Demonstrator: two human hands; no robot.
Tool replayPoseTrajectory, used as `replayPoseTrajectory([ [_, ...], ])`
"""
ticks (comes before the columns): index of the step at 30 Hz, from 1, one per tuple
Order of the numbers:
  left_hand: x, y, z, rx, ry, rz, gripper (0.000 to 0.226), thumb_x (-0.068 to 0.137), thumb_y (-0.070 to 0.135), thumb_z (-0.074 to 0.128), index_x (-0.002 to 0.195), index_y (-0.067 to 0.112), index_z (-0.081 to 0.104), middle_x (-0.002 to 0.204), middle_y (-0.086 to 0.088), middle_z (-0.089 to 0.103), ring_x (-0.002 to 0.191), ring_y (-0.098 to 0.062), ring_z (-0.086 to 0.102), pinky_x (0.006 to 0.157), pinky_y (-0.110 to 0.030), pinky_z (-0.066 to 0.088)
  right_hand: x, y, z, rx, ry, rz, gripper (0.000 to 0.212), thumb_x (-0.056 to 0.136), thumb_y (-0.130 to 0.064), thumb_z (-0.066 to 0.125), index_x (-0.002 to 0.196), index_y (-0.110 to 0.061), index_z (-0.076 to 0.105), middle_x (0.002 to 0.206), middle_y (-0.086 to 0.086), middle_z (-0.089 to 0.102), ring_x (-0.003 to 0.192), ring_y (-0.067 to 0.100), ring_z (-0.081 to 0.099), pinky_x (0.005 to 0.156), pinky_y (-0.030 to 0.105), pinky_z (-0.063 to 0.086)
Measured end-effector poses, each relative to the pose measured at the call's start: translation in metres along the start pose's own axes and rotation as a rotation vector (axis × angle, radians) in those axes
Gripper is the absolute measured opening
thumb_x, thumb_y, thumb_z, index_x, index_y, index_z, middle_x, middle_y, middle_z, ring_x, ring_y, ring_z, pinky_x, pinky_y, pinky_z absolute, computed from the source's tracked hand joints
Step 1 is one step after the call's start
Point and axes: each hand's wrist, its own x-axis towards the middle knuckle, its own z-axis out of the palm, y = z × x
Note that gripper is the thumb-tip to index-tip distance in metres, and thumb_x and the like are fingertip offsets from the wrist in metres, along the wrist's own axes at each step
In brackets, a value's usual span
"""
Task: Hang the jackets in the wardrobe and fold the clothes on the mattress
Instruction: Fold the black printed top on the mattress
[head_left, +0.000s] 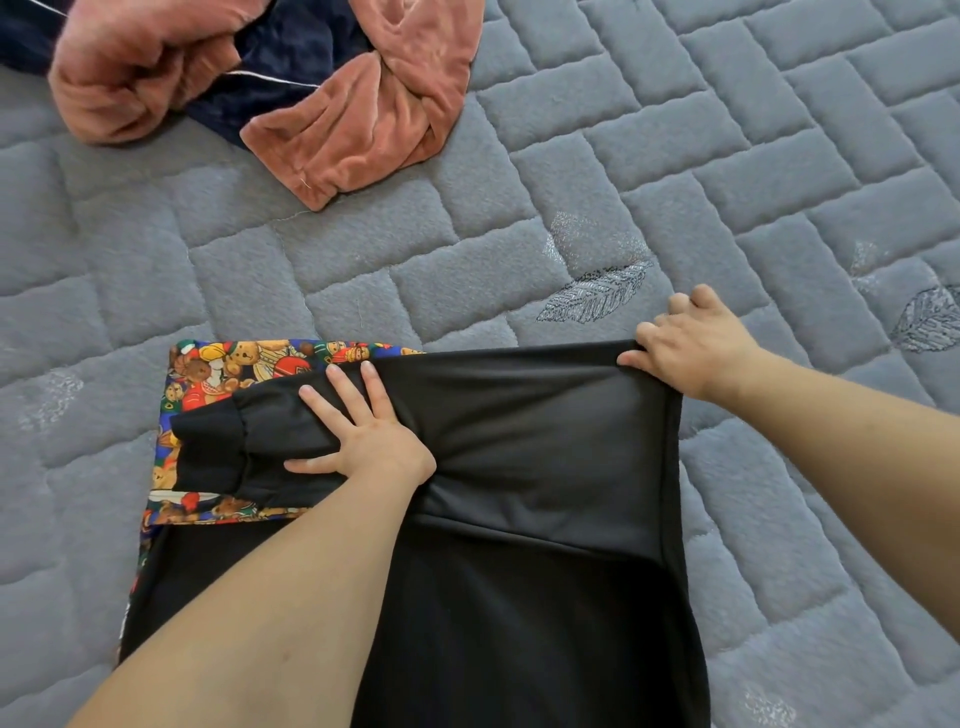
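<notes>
Two hands fold a black garment (519, 467) at lower centre of the grey quilted mattress (727, 156): the left hand (363, 436) presses flat, fingers spread, while the right hand (685, 343) pinches the far corner; next, judging by the raised flap, lay it down and smooth it; pink-and-navy clothes (311, 93) wait upper left

No readable text, label, brand or number shows anywhere (the printed fabric (218, 369) carries only teddy-bear pictures).
</notes>
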Motion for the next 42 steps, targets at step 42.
replayPoseTrajectory([
  [42, 0.022, -0.142, 0.021, 0.094, 0.431, 0.625, 0.08, 0.086, 0.073, 0.011, 0.151, 0.04, -0.02, 0.161, 0.0, -0.027, 0.145, -0.02, -0.033, 0.106, -0.058, -0.029, -0.123, -0.289, -0.004, 0.731, 0.205, 0.545, 0.065, 0.099, -0.049, 0.015, 0.158, -0.022, 0.01, 0.165, 0.005, 0.005, 0.151, 0.034, 0.002, 0.121, 0.055, 0.006],
])
